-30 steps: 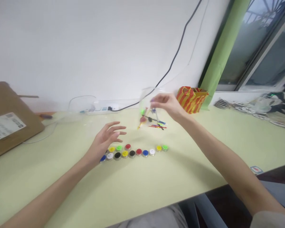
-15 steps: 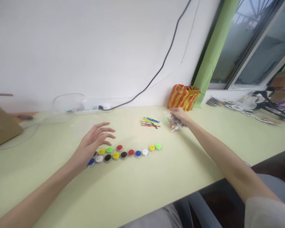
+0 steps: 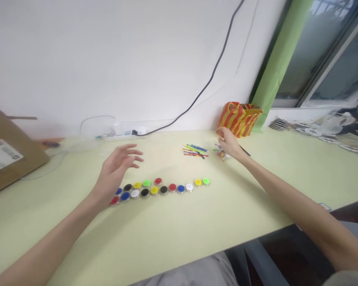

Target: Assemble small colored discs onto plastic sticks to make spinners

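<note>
Here, one tabletop (image 3: 167, 234) carries one striped bag (image 3: 241, 119); the right hand (image 3: 230, 143), whose grip I cannot tell, is at one blurred bundle (image 3: 221, 155). The left hand (image 3: 117, 163), open, is near sixteen visible pots (image 3: 164, 190); one stick pile (image 3: 195, 151) lies between the hands.

The left hand (image 3: 116, 169) and right hand (image 3: 229, 143) are bare and slim-fingered, the left forearm (image 3: 67, 234) and right forearm (image 3: 289, 204) slender and uncovered. A plain pale grey-beige sleeve (image 3: 347, 279) edges the right arm. Soft grey cloth (image 3: 193, 275), lightly creased, covers the lap.
</note>
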### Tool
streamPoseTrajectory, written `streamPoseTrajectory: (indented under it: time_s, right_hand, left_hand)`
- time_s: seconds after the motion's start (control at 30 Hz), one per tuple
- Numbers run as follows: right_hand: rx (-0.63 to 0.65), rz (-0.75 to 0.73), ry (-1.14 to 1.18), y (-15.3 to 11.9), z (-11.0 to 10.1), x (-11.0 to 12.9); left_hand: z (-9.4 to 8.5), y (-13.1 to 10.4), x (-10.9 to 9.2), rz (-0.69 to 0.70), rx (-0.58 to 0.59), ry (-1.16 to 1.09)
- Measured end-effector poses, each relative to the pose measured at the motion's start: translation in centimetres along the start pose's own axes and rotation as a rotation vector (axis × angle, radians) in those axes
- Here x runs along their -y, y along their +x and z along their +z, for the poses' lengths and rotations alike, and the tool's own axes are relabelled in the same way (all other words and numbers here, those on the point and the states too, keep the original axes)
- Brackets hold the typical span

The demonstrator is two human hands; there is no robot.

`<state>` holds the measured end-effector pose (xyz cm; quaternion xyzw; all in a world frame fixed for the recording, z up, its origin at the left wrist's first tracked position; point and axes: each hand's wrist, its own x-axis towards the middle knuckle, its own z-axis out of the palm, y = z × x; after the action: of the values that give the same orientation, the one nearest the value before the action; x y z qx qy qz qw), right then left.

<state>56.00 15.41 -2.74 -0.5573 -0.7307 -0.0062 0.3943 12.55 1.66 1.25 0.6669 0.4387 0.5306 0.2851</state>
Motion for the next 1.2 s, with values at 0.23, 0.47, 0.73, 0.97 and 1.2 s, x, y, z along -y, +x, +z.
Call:
streamPoseTrajectory:
  time_s: [0.23,0.47,0.73,0.97,1.2]
  right_hand:
    - [0.158,-0.297,-0.154,-4.3,2.4,5.3]
    - [0.254,-0.179,-0.172,-4.3,4.3,4.1]
    - [0.177,-0.122,-0.041,-5.1,3.4,5.0]
    - [0.685,-0.175,0.397,-5.9,-1.3,9.3]
    - [0.506,-0.15,0.402,-7.0,-1.2,10.4]
  left_hand:
    - [-5.4,2.6,4.2,0.234,-0.144,0.615]
    - [-5.8,3.2,7.5,0.268,-0.011,0.748]
    - [-2.7,1.3,3.2,0.413,0.032,0.687]
    - [1.2,-1.5,0.2,0.478,0.2,0.621]
    - [1.6,-1.7,0.9,0.408,0.285,0.624]
